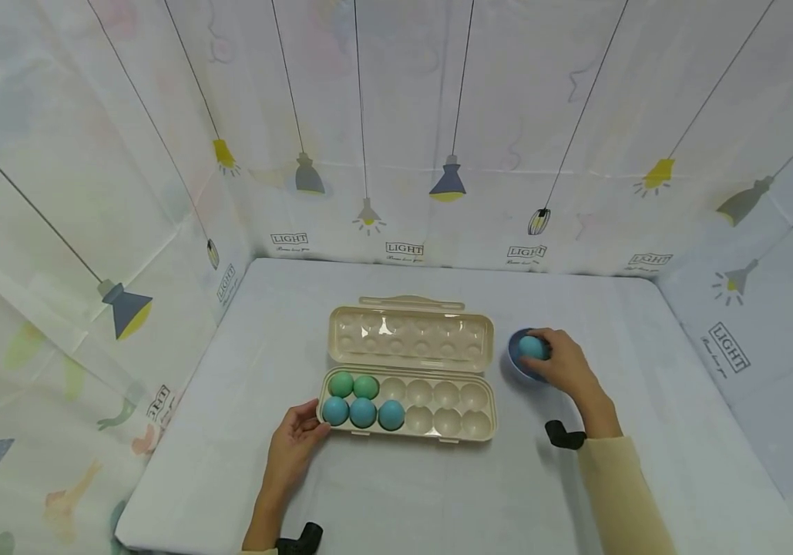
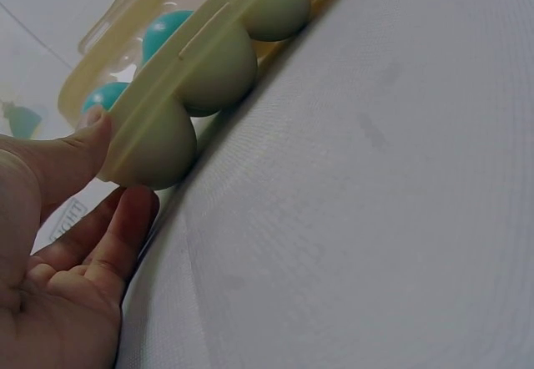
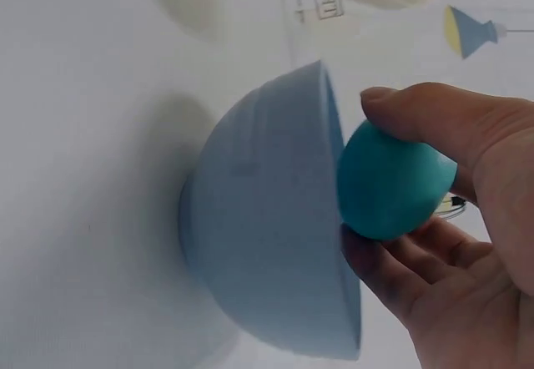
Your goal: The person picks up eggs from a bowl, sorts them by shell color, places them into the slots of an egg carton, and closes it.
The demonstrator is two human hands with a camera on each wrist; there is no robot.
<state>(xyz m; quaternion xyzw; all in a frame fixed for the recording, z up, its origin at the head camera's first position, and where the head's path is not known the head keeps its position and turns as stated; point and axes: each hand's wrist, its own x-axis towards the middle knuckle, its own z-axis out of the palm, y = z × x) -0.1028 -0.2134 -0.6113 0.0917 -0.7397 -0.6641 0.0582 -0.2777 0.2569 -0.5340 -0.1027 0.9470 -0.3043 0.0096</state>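
Observation:
My right hand (image 1: 566,366) pinches a blue egg (image 3: 392,181) between thumb and fingers, right at the rim of a blue bowl (image 3: 263,210). Whether more eggs lie in the bowl cannot be seen. A cream plastic egg carton (image 1: 448,422) lies open left of the bowl, its lid (image 1: 410,339) folded back. Two green eggs (image 1: 366,387) fill the far row's left end, and three blue eggs (image 1: 363,413) the near row's left cups. My left hand (image 1: 294,443) grips the carton's near left corner, thumb on the rim and fingertips against its underside in the left wrist view.
All of this stands on a white-covered table (image 1: 410,501). Behind it and at both sides hang pale curtains (image 1: 403,100) printed with lamps. Dark wrist mounts (image 1: 565,435) sit on both wrists.

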